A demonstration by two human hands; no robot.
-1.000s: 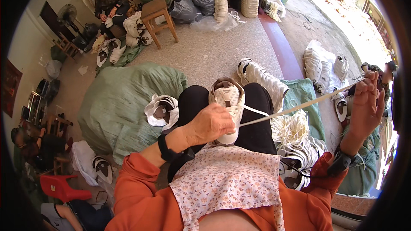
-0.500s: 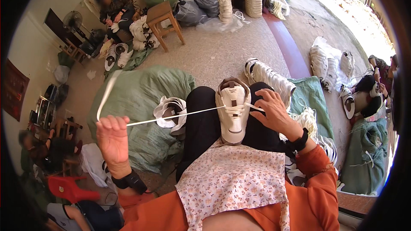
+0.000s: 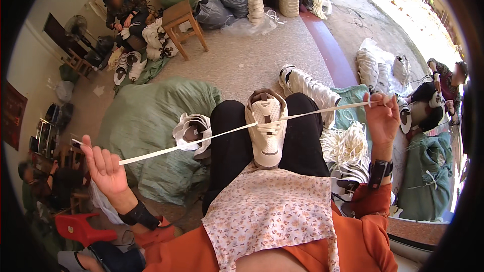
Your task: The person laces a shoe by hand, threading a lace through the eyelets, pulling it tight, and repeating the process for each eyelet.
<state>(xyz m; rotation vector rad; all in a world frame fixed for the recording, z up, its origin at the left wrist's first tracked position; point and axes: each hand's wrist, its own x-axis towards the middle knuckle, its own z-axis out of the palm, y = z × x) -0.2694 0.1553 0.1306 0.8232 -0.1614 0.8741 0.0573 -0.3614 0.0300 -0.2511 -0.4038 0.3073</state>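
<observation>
A white and beige sneaker point(image 3: 267, 143) rests between my knees, its toe toward me, with a white shoelace point(image 3: 151, 156) threaded through the lower part of its lacing area. My left hand point(image 3: 107, 171), out at the left, is closed on one end of the lace. At the right, raised over a pile of laces, my right hand point(image 3: 381, 120) pinches the other end. Both lengths stretch fairly straight from the sneaker out to the hands. The floral apron point(image 3: 272, 206) lies across my lap just below the toe.
A green sack point(image 3: 146, 121) sits by my left knee with a white shoe upper point(image 3: 193, 133) on it. Right of my knees are a row of nested shoes point(image 3: 307, 90) and loose white laces point(image 3: 348, 146). A wooden stool point(image 3: 181, 25) stands ahead; other people sit around, several with shoes.
My right hand has moved from beside the sneaker far out to the right, drawing its lace length out. My left hand has shifted left and lower, its lace still held.
</observation>
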